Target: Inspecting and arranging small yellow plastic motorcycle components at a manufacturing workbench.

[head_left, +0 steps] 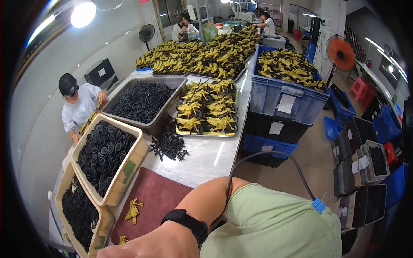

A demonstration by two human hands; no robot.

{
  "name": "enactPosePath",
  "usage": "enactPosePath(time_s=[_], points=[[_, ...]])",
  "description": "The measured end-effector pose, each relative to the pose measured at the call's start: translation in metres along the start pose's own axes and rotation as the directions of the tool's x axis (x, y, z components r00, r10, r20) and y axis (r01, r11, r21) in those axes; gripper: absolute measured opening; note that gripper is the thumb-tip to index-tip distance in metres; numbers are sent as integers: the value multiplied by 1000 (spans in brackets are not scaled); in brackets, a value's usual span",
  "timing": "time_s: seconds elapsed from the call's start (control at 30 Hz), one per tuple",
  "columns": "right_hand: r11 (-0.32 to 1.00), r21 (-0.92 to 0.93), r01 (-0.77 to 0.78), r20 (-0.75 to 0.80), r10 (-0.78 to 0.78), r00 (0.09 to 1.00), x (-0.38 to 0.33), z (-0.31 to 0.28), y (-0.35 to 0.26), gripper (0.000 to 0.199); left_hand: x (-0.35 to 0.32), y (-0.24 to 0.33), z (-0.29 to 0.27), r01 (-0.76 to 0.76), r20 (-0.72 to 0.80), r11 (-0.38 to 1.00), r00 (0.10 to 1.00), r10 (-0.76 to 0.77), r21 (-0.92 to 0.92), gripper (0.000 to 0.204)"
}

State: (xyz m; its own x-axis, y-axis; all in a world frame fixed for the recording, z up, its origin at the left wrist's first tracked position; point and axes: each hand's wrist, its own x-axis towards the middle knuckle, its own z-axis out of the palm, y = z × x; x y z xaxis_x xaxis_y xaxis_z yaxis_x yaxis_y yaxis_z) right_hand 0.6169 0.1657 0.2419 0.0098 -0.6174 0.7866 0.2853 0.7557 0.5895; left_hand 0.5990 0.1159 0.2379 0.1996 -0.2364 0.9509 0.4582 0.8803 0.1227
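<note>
- Yellow moulded part (134, 210), lying on a maroon mat (159, 189), lower left of the frame.
- Second yellow part (123, 239), same mat, near the lower edge, just beside the right hand.
- Right hand (142, 248), cut by the lower edge; fingers open or closed, cannot tell. Black wristband (185, 223), pale green sleeve (258, 219).
- Left hand, outside the frame.
- Black wheels (105, 150), filling a cream bin (121, 185), left.
- Small black pieces (79, 213), in a second cream bin (104, 221), lower left.
- Black parts (140, 98), heaped in a grey bin (161, 118); loose pile (170, 144) on the table (202, 165).
- Yellow-and-black toy motorcycles (206, 107), rowed on a tray (206, 134), centre.
- Blue crate (279, 90), heaped, upper right.
- Capped co-worker (81, 103), upper left.
</note>
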Motion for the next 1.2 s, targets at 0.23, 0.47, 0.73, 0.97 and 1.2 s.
enactPosePath(time_s=[0.23, 0.47, 0.73, 0.97, 1.2], points=[[1000, -7, 29, -21, -29, 999, -11, 8, -5, 45, 2, -13, -16, -92, 20, 992, 996, 91, 82, 81], [999, 2, 53, -48, -53, 997, 12, 4, -18, 45, 19, -30, -25, 102, -75, 986, 993, -93, 129, 70], [995, 12, 96, -92, -94, 991, 31, -3, -41, 45, -1, -48, -33, -200, 67, 945, 980, 188, 260, 53], [994, 38, 102, -152, -95, 984, 55, -8, -71, 45, 9, -79, -52, -37, 85, 979, 996, 20, 203, 55], [993, 62, 97, -200, -83, 976, 70, -6, -104, 46, 3, -126, -53, -622, 272, 688, 783, 560, 373, 44]])
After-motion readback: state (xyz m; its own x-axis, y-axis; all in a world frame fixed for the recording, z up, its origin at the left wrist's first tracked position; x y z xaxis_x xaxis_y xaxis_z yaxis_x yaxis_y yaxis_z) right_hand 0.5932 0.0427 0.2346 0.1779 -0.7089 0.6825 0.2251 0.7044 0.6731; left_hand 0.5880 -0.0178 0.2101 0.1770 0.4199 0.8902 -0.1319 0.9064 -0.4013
